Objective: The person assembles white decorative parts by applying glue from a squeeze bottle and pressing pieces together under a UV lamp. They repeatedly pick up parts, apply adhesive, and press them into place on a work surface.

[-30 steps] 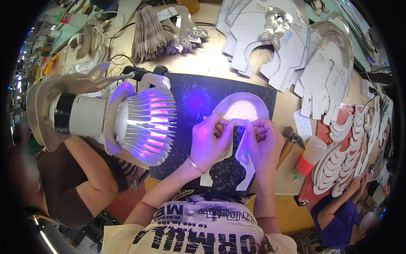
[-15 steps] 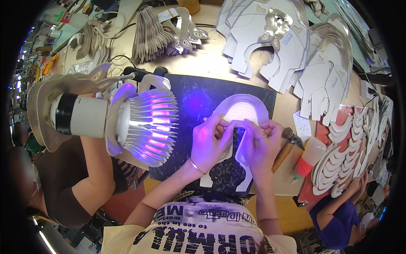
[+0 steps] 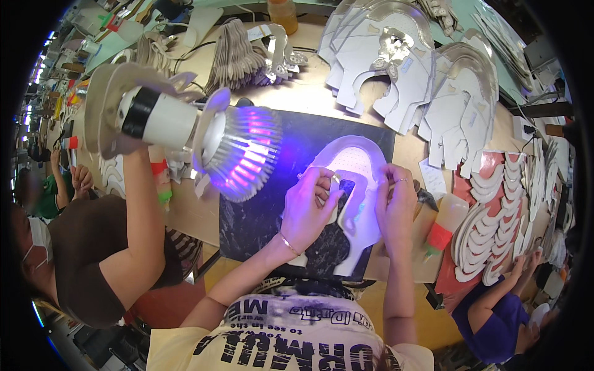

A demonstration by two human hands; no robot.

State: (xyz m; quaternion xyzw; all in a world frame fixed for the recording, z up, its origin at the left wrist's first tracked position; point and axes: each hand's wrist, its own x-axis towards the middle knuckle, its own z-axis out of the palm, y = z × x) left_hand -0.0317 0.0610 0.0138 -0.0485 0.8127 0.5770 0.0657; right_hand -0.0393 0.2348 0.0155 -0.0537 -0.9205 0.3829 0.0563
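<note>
A pale shoe upper (image 3: 354,157) with a perforated toe and a grey curved border lies on the black marbled board (image 3: 284,133). My left hand (image 3: 308,201) is closed in a pinch on its inner edge, below the toe. At the upper's right outer edge, my right hand (image 3: 396,195) has thumb and fingers closed on the rim. Purple light falls on the board and my left hand from the lit lamp (image 3: 247,151), whose ribbed head hangs to the left. My fingers partly cover the upper's sides.
A bottle with a red band (image 3: 447,224) and a partly hidden hammer (image 3: 427,199) are by my right hand. Stacked uppers (image 3: 402,74) lie behind, curved white pieces (image 3: 489,216) on a red sheet at right. Co-workers' arms (image 3: 139,210) are at left and right.
My right hand has shifted from the middle of the upper to its right outer edge, uncovering the right side. In the picture, the lamp appears farther right and higher.
</note>
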